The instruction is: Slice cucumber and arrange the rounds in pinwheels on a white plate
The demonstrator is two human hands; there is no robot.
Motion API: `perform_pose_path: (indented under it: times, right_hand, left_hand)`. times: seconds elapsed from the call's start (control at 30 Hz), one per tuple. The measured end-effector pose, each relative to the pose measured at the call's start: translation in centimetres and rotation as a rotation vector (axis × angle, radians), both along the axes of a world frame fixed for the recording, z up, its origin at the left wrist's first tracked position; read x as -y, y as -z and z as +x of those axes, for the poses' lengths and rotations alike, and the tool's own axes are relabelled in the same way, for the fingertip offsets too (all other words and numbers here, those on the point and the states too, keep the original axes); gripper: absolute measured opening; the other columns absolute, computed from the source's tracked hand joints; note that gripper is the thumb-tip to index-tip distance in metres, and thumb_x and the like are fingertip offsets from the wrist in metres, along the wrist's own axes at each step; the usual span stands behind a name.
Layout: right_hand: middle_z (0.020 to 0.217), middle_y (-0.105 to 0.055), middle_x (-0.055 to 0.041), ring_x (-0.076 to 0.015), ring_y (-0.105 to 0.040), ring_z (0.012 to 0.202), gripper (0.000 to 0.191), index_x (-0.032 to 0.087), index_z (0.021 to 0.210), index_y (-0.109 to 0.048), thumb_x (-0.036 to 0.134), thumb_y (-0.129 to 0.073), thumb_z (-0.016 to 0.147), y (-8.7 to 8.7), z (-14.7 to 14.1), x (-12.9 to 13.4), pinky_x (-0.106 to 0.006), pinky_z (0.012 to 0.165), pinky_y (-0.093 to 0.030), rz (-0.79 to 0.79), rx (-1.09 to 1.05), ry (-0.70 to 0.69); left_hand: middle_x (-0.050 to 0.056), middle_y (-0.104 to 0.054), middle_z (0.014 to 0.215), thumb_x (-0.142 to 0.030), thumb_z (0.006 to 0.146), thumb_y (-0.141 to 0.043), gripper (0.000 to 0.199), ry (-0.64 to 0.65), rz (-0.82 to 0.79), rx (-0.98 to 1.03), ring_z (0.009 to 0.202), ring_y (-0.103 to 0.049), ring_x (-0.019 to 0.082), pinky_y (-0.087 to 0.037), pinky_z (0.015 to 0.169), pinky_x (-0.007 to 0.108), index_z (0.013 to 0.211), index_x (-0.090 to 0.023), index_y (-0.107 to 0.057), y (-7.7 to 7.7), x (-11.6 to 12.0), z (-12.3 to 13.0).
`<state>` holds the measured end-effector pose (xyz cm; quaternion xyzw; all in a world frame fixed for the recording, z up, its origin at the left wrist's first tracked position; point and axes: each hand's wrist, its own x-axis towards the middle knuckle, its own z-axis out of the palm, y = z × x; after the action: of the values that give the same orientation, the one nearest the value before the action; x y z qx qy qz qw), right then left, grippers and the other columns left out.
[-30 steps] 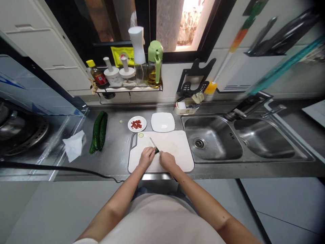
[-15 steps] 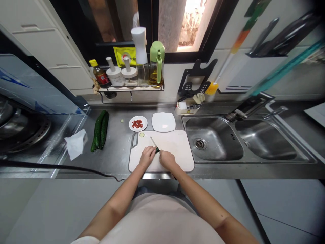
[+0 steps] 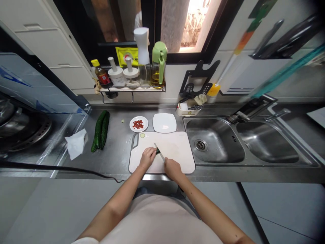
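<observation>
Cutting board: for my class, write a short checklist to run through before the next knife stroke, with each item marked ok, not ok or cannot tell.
1. Knife gripped in the right hand: ok.
2. Dark green piece steadied by the left hand: ok.
3. Left fingertips safely clear of the edge: cannot tell; they are close to the blade, and the gap is too small to judge.
4. Cutting board lying flat on the counter: ok.
5. Whole cucumbers off the board: ok, on the counter to its left.
</observation>
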<state>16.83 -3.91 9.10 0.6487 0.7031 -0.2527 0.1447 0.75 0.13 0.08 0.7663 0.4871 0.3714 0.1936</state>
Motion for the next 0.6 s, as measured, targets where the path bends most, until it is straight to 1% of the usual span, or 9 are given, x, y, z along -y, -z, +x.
perform_pose_path:
  times: [0.2,0.4,0.6]
  right_hand:
    - [0.101,-0.067,-0.0146,-0.0227,-0.063,0.095,0.029,0.014,0.110,-0.054,0.017,-0.031,0.091,0.1,-0.7,-1.3,-0.030,0.074,-0.042,0.009,-0.006,-0.002]
    - [0.099,-0.067,-0.0142,-0.0223,-0.063,0.095,0.030,0.013,0.110,-0.054,0.016,-0.031,0.090,0.6,-1.5,-2.9,-0.029,0.074,-0.042,0.052,-0.046,-0.008]
    - [0.101,-0.067,-0.0142,-0.0218,-0.063,0.096,0.031,0.014,0.112,-0.053,0.016,-0.031,0.090,0.8,-1.9,-3.5,-0.030,0.075,-0.043,0.060,-0.061,0.003]
  left_hand:
    - [0.006,-0.066,0.096,-0.026,0.093,-0.043,0.023,-0.007,0.009,0.002,0.095,-0.058,0.017,-0.049,0.085,0.035,0.103,-0.020,-0.063,0.1,0.0,0.0]
    - [0.006,-0.066,0.097,-0.026,0.093,-0.044,0.023,-0.009,0.001,-0.011,0.095,-0.058,0.018,-0.049,0.085,0.035,0.104,-0.020,-0.063,0.2,-0.1,-0.1]
    - [0.006,-0.066,0.096,-0.026,0.093,-0.043,0.023,-0.004,0.004,-0.013,0.095,-0.059,0.017,-0.049,0.086,0.035,0.103,-0.020,-0.063,0.1,-0.1,-0.1]
